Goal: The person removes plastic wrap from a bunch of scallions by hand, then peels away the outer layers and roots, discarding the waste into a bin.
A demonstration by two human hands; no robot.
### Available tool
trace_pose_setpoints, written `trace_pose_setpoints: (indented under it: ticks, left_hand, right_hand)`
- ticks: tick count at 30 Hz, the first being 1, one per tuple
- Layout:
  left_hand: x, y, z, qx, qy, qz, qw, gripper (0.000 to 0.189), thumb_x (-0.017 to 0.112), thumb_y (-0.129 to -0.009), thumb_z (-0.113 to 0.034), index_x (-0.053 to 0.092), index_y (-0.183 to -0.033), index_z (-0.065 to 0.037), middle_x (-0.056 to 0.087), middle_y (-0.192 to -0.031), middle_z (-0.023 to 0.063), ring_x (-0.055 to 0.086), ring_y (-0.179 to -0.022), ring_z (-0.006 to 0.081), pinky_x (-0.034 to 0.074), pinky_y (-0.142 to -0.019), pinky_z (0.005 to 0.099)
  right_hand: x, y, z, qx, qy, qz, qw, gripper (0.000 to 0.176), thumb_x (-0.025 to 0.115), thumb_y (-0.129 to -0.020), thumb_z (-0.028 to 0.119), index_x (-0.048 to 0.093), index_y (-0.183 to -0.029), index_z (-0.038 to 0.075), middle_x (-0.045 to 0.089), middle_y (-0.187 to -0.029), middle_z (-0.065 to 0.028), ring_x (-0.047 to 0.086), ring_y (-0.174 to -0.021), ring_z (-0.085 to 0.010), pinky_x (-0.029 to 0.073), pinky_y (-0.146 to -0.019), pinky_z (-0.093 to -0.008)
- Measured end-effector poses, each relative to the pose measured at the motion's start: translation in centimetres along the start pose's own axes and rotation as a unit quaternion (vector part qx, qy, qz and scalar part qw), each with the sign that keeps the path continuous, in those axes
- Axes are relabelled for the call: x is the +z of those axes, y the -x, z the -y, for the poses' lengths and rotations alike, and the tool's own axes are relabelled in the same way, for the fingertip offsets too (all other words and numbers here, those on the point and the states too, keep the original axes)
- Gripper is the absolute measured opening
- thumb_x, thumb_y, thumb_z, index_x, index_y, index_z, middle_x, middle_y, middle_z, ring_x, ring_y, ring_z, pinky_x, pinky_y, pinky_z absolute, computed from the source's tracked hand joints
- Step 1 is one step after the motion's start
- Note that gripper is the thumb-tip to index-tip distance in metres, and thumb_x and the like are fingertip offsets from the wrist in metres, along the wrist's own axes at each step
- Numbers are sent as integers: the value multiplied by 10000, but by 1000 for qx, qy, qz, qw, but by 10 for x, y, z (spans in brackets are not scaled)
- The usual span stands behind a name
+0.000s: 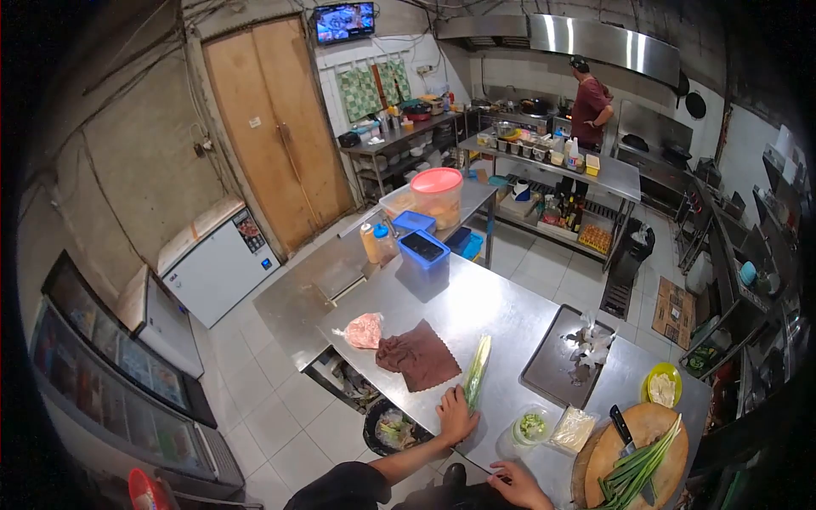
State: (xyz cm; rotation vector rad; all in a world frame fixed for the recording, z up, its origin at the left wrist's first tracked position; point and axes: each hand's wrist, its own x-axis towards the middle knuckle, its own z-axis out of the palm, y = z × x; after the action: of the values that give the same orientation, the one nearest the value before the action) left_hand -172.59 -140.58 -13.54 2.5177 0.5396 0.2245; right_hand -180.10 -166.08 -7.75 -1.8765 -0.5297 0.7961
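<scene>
Pressing flat on the near end of the greens bag (476, 371), your left hand (456, 415) is lying open with fingers spread, gripping nothing. The bag is lying on the desk (484, 306) by its near edge. Your right hand (518, 484) is resting loosely open and empty at that edge. A careless push could be sending the bag off the steel into the bin (391, 429) below, and a right-hand sweep could be tipping the cup (531, 425) or catching the knife (625, 429) on the board (637, 455). The cup is holding chopped greens, the tray (544, 374) is carrying scraps, and the yellow bowl (663, 387) is holding something pale, possibly shreds.
</scene>
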Motion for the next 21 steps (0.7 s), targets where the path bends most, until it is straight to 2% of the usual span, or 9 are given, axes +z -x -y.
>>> trace_pose_setpoints:
  ticks: [2, 5, 7, 8, 10, 12, 17, 19, 21]
  left_hand:
    - [-13, 6, -13, 2, -11, -10, 1000, 954, 792, -744, -357, 316, -1480, 21, 367, -1430, 245, 354, -1317, 421, 327, -995, 567]
    - [-23, 5, -19, -1, -62, -60, 996, 938, 765, -754, -417, 346, -1468, 25, 398, -1424, 258, 378, -1308, 421, 319, -1014, 568]
    - [-15, 8, -2, 11, -95, -120, 988, 876, 707, -801, -465, 396, -1442, 45, 455, -1389, 286, 405, -1304, 432, 302, -1054, 570]
    - [-33, 15, -7, 122, -30, -203, 971, 785, 693, -832, -378, 411, -1421, 58, 473, -1371, 286, 411, -1300, 452, 297, -1074, 570]
    - [-65, 33, -33, 90, 103, -183, 974, 642, 704, -847, -185, 432, -1366, 77, 476, -1347, 281, 440, -1265, 425, 315, -1095, 512]
    - [-75, 53, -43, 94, 102, -208, 968, 584, 677, -867, -121, 426, -1353, 86, 483, -1298, 259, 442, -1231, 402, 310, -1096, 496]
    - [-75, 92, -84, 29, 182, -223, 957, 473, 609, -932, -109, 436, -1334, 70, 465, -1311, 225, 432, -1234, 361, 298, -1101, 469]
    - [-71, 106, -98, 9, 198, -227, 954, 455, 604, -939, -109, 441, -1325, 66, 464, -1309, 218, 434, -1228, 350, 302, -1098, 462]
    - [-64, 121, -122, 36, 257, -205, 944, 433, 612, -936, -100, 450, -1303, 62, 465, -1298, 211, 440, -1212, 336, 311, -1089, 445]
  right_hand:
    - [-1, 22, -3, -33, 30, -48, 998, 399, 638, -942, 115, 550, -1322, 31, 691, -1042, -194, 687, -938, -288, 548, -836, -402]
    - [-18, 36, 2, 9, -80, -74, 994, 399, 708, -946, 297, 617, -1231, 34, 714, -1013, -117, 698, -911, -221, 536, -801, -371]
    - [-27, 47, 12, 22, -4, -149, 989, 320, 700, -951, 273, 652, -1173, 48, 703, -1014, -116, 677, -935, -223, 531, -818, -377]
    - [-36, 58, 39, 38, -34, -180, 982, 323, 683, -959, 262, 630, -1197, 50, 694, -1018, -125, 672, -932, -236, 527, -839, -378]
    - [-48, 77, 49, 9, -36, -262, 964, 355, 658, -974, 230, 578, -1259, 34, 699, -994, -124, 683, -931, -248, 531, -833, -378]
    - [-72, 101, 65, -11, -48, -323, 945, 313, 665, -969, 180, 602, -1236, 29, 682, -967, -97, 662, -908, -202, 525, -818, -345]
    - [-142, 149, 35, -55, -19, -495, 867, 169, 633, -959, 91, 652, -1098, -3, 661, -861, -57, 612, -754, -138, 512, -719, -311]
    - [-171, 165, 13, 33, -7, -568, 823, 133, 623, -952, 89, 654, -1034, -12, 652, -796, -92, 618, -695, -164, 499, -659, -325]
    - [-210, 179, -11, 127, 89, -609, 778, 207, 631, -961, 189, 650, -966, -17, 661, -789, -165, 658, -700, -280, 501, -642, -396]
